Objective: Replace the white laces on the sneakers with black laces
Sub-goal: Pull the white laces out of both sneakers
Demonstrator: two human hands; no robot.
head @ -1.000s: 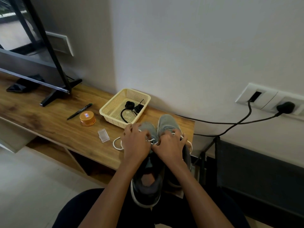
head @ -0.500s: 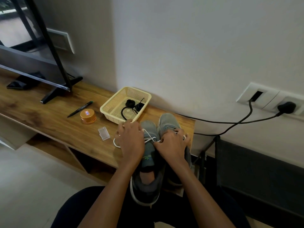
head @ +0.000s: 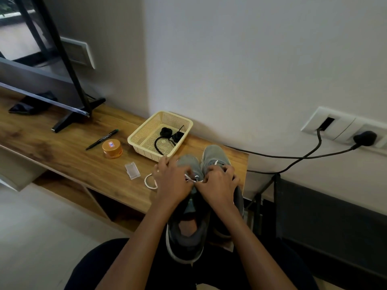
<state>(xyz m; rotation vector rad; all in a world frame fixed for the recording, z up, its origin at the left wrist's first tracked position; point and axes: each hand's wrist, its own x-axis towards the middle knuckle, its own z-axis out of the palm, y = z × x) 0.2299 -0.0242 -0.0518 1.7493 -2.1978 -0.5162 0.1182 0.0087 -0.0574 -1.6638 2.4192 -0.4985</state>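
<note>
Two grey fabric sneakers (head: 188, 162) are sitting side by side just in front of the pale yellow perforated plastic basket (head: 135, 141), at the edge of the brown wooden surface (head: 62, 155). The left grip (head: 173, 183) and right grip (head: 217, 185) are both pinching the white lace (head: 193, 179) over the left sneaker's eyelets. A slack loop of it is trailing left of them. Coiled black laces (head: 167, 133) are lying inside the basket.

Head cam, looking fwd/down, close
</note>
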